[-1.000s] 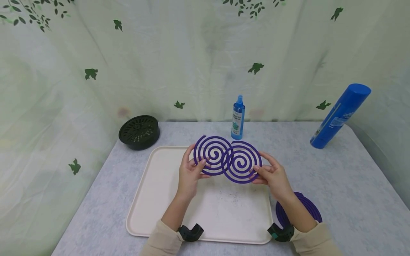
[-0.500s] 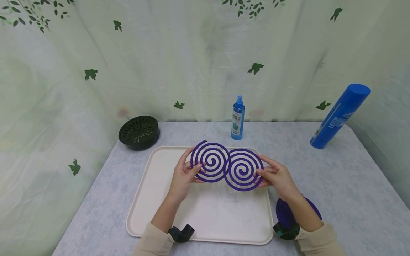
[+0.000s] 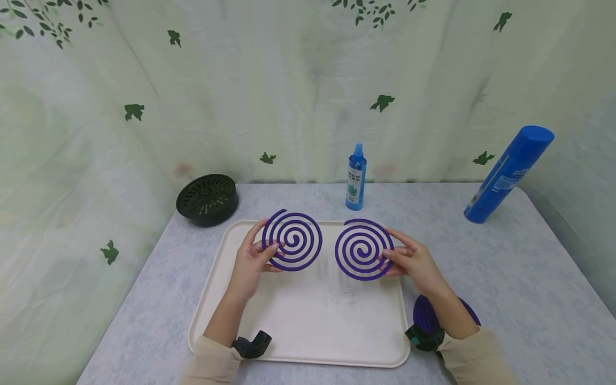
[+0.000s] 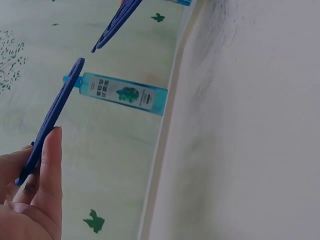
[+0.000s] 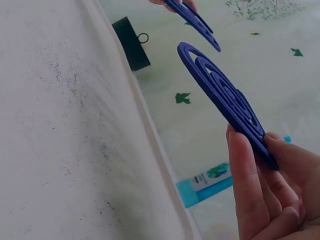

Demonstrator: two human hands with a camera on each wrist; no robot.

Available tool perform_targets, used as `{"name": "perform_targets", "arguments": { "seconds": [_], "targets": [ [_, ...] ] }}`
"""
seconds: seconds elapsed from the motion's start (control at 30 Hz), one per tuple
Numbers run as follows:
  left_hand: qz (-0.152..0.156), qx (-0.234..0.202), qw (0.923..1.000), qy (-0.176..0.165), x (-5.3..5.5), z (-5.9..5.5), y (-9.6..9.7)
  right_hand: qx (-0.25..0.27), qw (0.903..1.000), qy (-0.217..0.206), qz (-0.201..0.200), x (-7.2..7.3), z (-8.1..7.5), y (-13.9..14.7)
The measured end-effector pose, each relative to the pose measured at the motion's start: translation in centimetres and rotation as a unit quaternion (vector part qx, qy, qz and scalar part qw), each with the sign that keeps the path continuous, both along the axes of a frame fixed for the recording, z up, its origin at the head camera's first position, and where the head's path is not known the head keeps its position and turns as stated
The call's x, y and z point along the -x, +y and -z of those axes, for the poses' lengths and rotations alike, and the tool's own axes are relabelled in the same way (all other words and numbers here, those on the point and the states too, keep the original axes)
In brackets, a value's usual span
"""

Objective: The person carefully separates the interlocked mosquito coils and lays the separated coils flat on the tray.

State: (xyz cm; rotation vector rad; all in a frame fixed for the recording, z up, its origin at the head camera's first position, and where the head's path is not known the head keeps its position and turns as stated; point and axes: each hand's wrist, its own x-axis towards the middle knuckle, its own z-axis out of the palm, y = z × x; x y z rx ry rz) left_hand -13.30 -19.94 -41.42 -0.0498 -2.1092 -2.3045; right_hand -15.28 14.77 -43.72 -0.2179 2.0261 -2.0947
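Note:
My left hand (image 3: 248,267) pinches one purple mosquito coil (image 3: 293,244) by its left edge, thumb in front and fingers behind. By its right edge, a second purple mosquito coil (image 3: 363,251) is pinched in my right hand (image 3: 417,266). Both coils are held up, faces toward the head camera, over the white tray (image 3: 308,342), with a gap between them. The left wrist view shows the left coil (image 4: 52,117) nearly edge-on between thumb and fingers. In the right wrist view the right coil (image 5: 225,97) slants up from the fingertips.
Partly hidden under my right forearm, more purple coils (image 3: 424,314) lie right of the tray. A black round holder with a slotted lid (image 3: 207,199) stands back left. Behind the tray is a blue spray bottle (image 3: 355,182); a tall blue can (image 3: 507,174) stands back right. Dark crumbs dot the tray.
The two coils overlapped in the head view and are now apart. My left hand has moved left with its coil; my right hand dipped slightly, then rose a little.

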Motion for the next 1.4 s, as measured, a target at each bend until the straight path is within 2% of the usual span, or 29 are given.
{"name": "perform_targets", "arguments": {
  "seconds": [0.4, 0.6, 0.9, 1.0, 1.1, 1.2, 1.3, 1.4],
  "targets": [
    [-0.048, 0.017, 0.9977, -0.044, 1.2, 2.5, -4.4, 0.016, 0.9979, -0.054, 0.031, 1.7, 2.1, -1.8],
    [-0.066, -0.003, 0.9937, -0.09, 1.2, 4.3, -5.5, -0.011, 0.9965, -0.073, 0.041, 1.9, 2.4, -2.9],
    [-0.071, -0.003, 0.9913, -0.111, 1.4, 5.6, -6.0, -0.002, 0.9962, -0.079, 0.036, 2.3, 3.2, -3.6],
    [-0.068, 0.032, 0.99, -0.119, 1.5, 5.7, -6.0, -0.005, 0.9961, -0.081, 0.034, 2.2, 3.1, -3.6],
    [-0.07, 0.104, 0.9849, -0.119, 1.7, 5.7, -5.9, -0.017, 0.9963, -0.082, 0.018, 2.2, 3.0, -3.3],
    [-0.073, 0.196, 0.9717, -0.11, 1.7, 5.8, -6.1, -0.051, 0.9966, -0.061, -0.021, 2.1, 3.0, -2.9],
    [-0.072, 0.279, 0.955, -0.071, 1.7, 6.1, -6.2, -0.097, 0.9935, -0.022, -0.056, 2.1, 3.1, -2.4],
    [-0.071, 0.329, 0.9409, -0.036, 1.7, 6.4, -6.3, -0.154, 0.9861, 0.01, -0.061, 2.2, 3.5, -2.3]
  ]
}}
